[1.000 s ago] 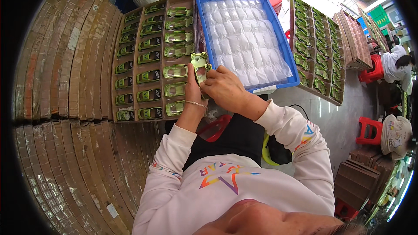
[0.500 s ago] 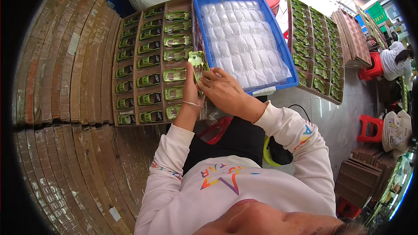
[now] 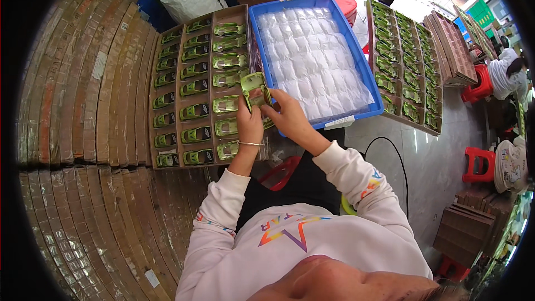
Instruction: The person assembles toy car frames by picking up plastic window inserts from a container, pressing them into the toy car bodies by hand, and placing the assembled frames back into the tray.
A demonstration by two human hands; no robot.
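Observation:
A green toy car body shell (image 3: pixel 254 85) is held between my two hands, its hollow underside turned up. My left hand (image 3: pixel 249 120) grips it from the left and below, thumb along its edge. My right hand (image 3: pixel 288 116) pinches its right side. Both hands are over the right edge of a brown divided cardboard tray (image 3: pixel 207 12). In the tray, rows of green car shells (image 3: pixel 196 111) lie in columns; those in the left and middle columns have dark windows, while the right column's look see-through.
Right of the tray stands a blue plastic bin (image 3: pixel 374 106) holding white padded packets (image 3: pixel 312 56). Another tray of green shells (image 3: pixel 409 67) is farther right. Stacked cardboard trays (image 3: pixel 67 89) wall the left side. Red stools (image 3: pixel 479 164) and a seated person (image 3: pixel 508 75) are at far right.
The car shell has tilted, so its hollow inside faces up more. My right hand has shifted from covering its lower end to holding its right side.

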